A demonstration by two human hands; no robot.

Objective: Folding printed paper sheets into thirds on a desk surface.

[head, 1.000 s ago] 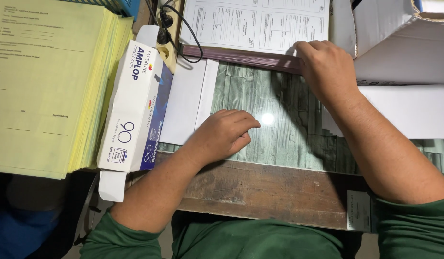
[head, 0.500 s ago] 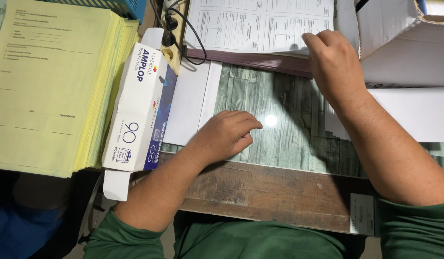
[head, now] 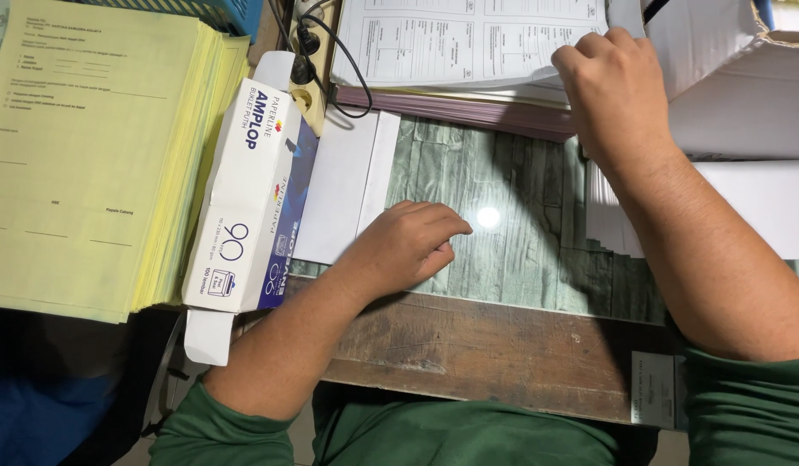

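My right hand point(head: 615, 86) sits at the right edge of a stack of white printed forms point(head: 460, 43) at the top of the desk. Its fingers are curled over the top sheets, which bow up slightly. Under them lies a pinkish stack of paper point(head: 468, 112). My left hand point(head: 408, 246) rests palm down on the green patterned desk mat point(head: 520, 250), fingers loosely bent and holding nothing. It lies just right of a white envelope point(head: 343, 185).
A white and blue envelope box point(head: 252, 198) lies left of the envelope, its flap hanging over the wooden desk edge point(head: 503, 354). A thick stack of yellow forms point(head: 88, 155) fills the left. A power strip point(head: 309, 52), a white carton point(head: 727, 86) and white sheets point(head: 762, 216) are nearby.
My right hand has slid up and right from the pinkish stack's edge onto the white forms' right edge. My left hand has stayed in place.
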